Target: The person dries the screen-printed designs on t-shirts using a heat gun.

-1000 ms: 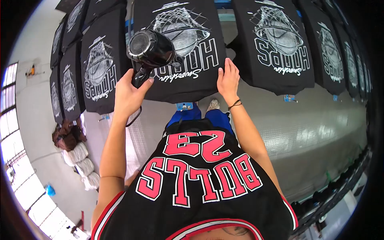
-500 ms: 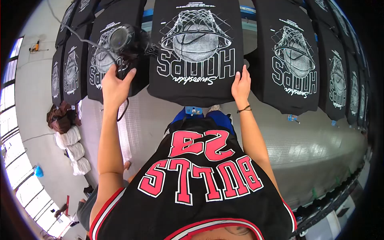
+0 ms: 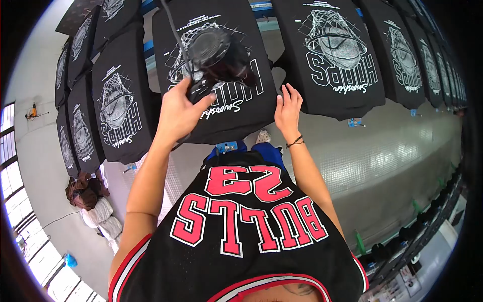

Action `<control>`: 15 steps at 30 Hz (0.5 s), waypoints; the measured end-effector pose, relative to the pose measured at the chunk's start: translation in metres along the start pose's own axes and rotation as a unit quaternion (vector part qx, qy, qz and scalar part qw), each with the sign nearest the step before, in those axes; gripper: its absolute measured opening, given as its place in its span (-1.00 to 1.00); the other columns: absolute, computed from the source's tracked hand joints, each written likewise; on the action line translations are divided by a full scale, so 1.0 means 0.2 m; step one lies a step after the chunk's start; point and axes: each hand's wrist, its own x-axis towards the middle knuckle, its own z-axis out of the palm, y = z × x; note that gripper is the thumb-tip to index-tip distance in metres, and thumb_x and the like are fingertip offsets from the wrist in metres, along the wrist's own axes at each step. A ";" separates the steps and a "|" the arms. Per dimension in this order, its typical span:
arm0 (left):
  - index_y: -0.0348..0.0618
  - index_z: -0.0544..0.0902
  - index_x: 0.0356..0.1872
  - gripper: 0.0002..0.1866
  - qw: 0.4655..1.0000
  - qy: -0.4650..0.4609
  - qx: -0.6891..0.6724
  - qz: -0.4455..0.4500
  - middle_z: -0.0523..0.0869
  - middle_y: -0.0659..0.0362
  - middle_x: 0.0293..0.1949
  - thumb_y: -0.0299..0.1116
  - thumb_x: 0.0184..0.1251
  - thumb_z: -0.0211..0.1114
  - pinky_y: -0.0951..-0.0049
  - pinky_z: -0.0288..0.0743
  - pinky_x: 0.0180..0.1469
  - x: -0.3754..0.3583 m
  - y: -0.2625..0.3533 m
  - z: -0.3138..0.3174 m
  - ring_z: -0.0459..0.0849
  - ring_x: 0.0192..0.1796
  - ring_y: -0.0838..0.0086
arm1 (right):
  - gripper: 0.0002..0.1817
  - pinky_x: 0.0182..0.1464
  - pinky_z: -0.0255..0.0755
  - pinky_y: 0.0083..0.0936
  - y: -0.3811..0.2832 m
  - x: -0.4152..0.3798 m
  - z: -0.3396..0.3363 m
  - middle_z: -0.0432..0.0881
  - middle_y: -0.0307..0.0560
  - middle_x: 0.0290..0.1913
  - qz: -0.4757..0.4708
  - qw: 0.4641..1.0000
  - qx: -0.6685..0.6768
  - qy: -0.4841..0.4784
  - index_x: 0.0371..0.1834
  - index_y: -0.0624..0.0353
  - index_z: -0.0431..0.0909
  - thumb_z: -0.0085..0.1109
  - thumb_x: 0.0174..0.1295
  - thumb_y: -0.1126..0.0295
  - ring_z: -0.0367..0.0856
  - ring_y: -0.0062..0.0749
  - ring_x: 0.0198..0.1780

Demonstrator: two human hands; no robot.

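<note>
My left hand (image 3: pixel 181 110) is closed round the handle of a black corded tool (image 3: pixel 214 48), which hangs over a black shirt (image 3: pixel 231 118) printed with a white basketball hoop and the word HOOPS. The tool hides part of that print. My right hand (image 3: pixel 288 109) lies at the shirt's right edge, fingers stretched and holding nothing that I can see. Beside it is a second printed shirt (image 3: pixel 334 95).
More printed black shirts (image 3: pixel 116 108) lie in rows on both sides. Brown cloth (image 3: pixel 85 191) and white bundles (image 3: pixel 102 211) are at the lower left. An orange tool (image 3: pixel 34 110) hangs at the far left. A dark rail (image 3: pixel 427 221) runs along the lower right.
The view has shifted along the row of shirts. My left hand has moved right with the tool, which is now over the shirt in front of me, closer to my right hand.
</note>
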 end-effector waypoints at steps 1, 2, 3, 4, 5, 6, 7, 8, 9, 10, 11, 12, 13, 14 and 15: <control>-0.37 0.60 -0.30 -0.64 0.999 0.037 0.012 0.000 0.54 0.10 -0.63 -0.26 0.12 0.50 0.36 0.41 -0.41 -0.04 -0.01 -0.03 0.46 -0.55 0.47 | -0.58 0.41 0.21 -0.10 0.01 0.01 0.01 0.42 0.09 0.37 -0.002 1.000 0.004 -0.001 0.31 0.27 0.46 0.00 0.47 0.33 0.28 0.13 0.36; -0.38 0.60 -0.30 -0.66 0.996 0.063 0.052 -0.024 0.57 0.10 -0.60 -0.29 0.14 0.50 0.39 0.41 -0.41 -0.08 0.00 -0.07 0.45 -0.55 0.48 | -0.58 0.40 0.22 -0.11 0.01 0.02 0.02 0.43 0.09 0.37 -0.003 1.000 0.008 -0.008 0.32 0.28 0.46 0.00 0.47 0.32 0.29 0.11 0.36; -0.38 0.60 -0.30 -0.66 0.995 0.083 0.045 -0.037 0.59 0.09 -0.58 -0.29 0.14 0.50 0.39 0.41 -0.41 -0.12 -0.03 -0.11 0.46 -0.55 0.48 | -0.57 0.40 0.23 -0.13 0.01 0.03 0.03 0.44 0.09 0.37 -0.005 1.000 0.010 -0.017 0.32 0.29 0.45 0.00 0.48 0.32 0.31 0.09 0.36; -0.38 0.59 -0.30 -0.66 0.993 0.103 0.037 -0.052 0.62 0.07 -0.57 -0.29 0.15 0.50 0.39 0.42 -0.40 -0.16 -0.06 -0.15 0.47 -0.54 0.47 | -0.57 0.40 0.23 -0.13 0.01 0.05 0.05 0.44 0.09 0.37 -0.010 1.000 0.013 -0.022 0.32 0.29 0.45 0.00 0.48 0.32 0.31 0.09 0.36; -0.38 0.60 -0.30 -0.67 0.991 0.113 0.036 -0.059 0.64 0.06 -0.55 -0.30 0.15 0.49 0.39 0.44 -0.39 -0.18 -0.11 -0.19 0.50 -0.53 0.47 | -0.56 0.40 0.24 -0.15 0.01 0.07 0.07 0.45 0.11 0.36 -0.012 0.999 0.021 -0.029 0.34 0.31 0.44 -0.01 0.48 0.32 0.33 0.09 0.35; -0.38 0.60 -0.30 -0.67 0.990 0.123 0.033 -0.067 0.66 0.05 -0.53 -0.30 0.16 0.48 0.39 0.45 -0.37 -0.19 -0.12 -0.21 0.53 -0.52 0.46 | -0.54 0.40 0.24 -0.17 0.01 0.10 0.10 0.45 0.12 0.36 -0.015 0.999 0.029 -0.038 0.35 0.32 0.42 -0.01 0.48 0.31 0.35 0.08 0.34; -0.39 0.59 -0.29 -0.66 0.988 0.130 0.038 -0.078 0.68 0.03 -0.51 -0.29 0.17 0.48 0.39 0.48 -0.33 -0.20 -0.12 -0.21 0.58 -0.48 0.44 | -0.54 0.40 0.24 -0.17 0.01 0.13 0.13 0.45 0.12 0.36 -0.021 0.998 0.030 -0.043 0.35 0.32 0.42 -0.01 0.48 0.31 0.35 0.08 0.34; -0.39 0.59 -0.29 -0.66 0.986 0.137 0.036 -0.084 0.68 0.03 -0.51 -0.29 0.17 0.48 0.39 0.48 -0.33 -0.18 -0.10 -0.20 0.58 -0.48 0.44 | -0.53 0.39 0.25 -0.15 0.00 0.17 0.17 0.46 0.14 0.34 -0.025 0.998 0.039 -0.041 0.35 0.33 0.41 -0.01 0.47 0.31 0.37 0.10 0.33; -0.40 0.59 -0.30 -0.65 0.987 0.120 0.024 -0.104 0.67 0.02 -0.51 -0.28 0.16 0.49 0.38 0.49 -0.32 -0.14 -0.07 -0.18 0.58 -0.48 0.43 | -0.52 0.38 0.26 -0.13 0.00 0.20 0.20 0.47 0.16 0.33 -0.028 0.998 0.048 -0.039 0.35 0.33 0.40 0.00 0.46 0.30 0.38 0.12 0.32; -0.40 0.59 -0.30 -0.65 0.987 0.102 0.011 -0.124 0.67 0.01 -0.51 -0.27 0.16 0.49 0.36 0.49 -0.32 -0.10 -0.06 -0.16 0.59 -0.48 0.42 | -0.52 0.38 0.26 -0.13 -0.02 0.24 0.23 0.47 0.16 0.33 -0.033 0.997 0.049 -0.043 0.35 0.33 0.40 0.00 0.46 0.30 0.38 0.12 0.32; -0.41 0.59 -0.30 -0.61 0.990 0.121 0.011 -0.072 0.64 0.00 -0.53 -0.24 0.13 0.51 0.33 0.46 -0.36 -0.05 -0.10 -0.11 0.55 -0.51 0.42 | -0.51 0.38 0.26 -0.13 -0.03 0.28 0.25 0.47 0.17 0.34 -0.029 0.997 0.048 -0.046 0.37 0.33 0.39 -0.01 0.47 0.29 0.39 0.13 0.31; -0.41 0.60 -0.29 -0.58 0.991 0.111 -0.011 -0.076 0.61 0.01 -0.56 -0.20 0.11 0.52 0.30 0.45 -0.38 -0.01 -0.11 -0.07 0.52 -0.53 0.41 | -0.50 0.38 0.27 -0.14 -0.03 0.31 0.26 0.46 0.17 0.34 -0.025 0.998 0.046 -0.047 0.38 0.33 0.38 -0.02 0.47 0.29 0.39 0.13 0.31; -0.41 0.60 -0.29 -0.57 0.989 0.106 -0.006 -0.099 0.60 0.02 -0.57 -0.20 0.11 0.52 0.30 0.44 -0.38 0.02 -0.11 -0.06 0.52 -0.53 0.41 | -0.50 0.39 0.27 -0.14 -0.04 0.35 0.28 0.46 0.18 0.34 -0.020 0.997 0.047 -0.051 0.39 0.31 0.38 -0.03 0.48 0.28 0.39 0.13 0.31; -0.41 0.60 -0.29 -0.57 0.987 0.101 -0.002 -0.122 0.59 0.03 -0.58 -0.19 0.10 0.53 0.30 0.44 -0.38 0.04 -0.10 -0.06 0.52 -0.53 0.40 | -0.50 0.39 0.27 -0.14 -0.04 0.38 0.29 0.46 0.18 0.34 -0.026 0.997 0.047 -0.054 0.39 0.31 0.38 -0.03 0.48 0.28 0.39 0.13 0.31; -0.41 0.60 -0.29 -0.58 0.986 0.110 -0.001 -0.125 0.62 0.01 -0.55 -0.20 0.11 0.52 0.31 0.46 -0.37 0.03 -0.10 -0.09 0.53 -0.52 0.37 | -0.51 0.39 0.27 -0.14 -0.04 0.41 0.30 0.46 0.17 0.34 -0.009 0.997 0.047 -0.059 0.39 0.30 0.38 -0.03 0.48 0.28 0.39 0.13 0.32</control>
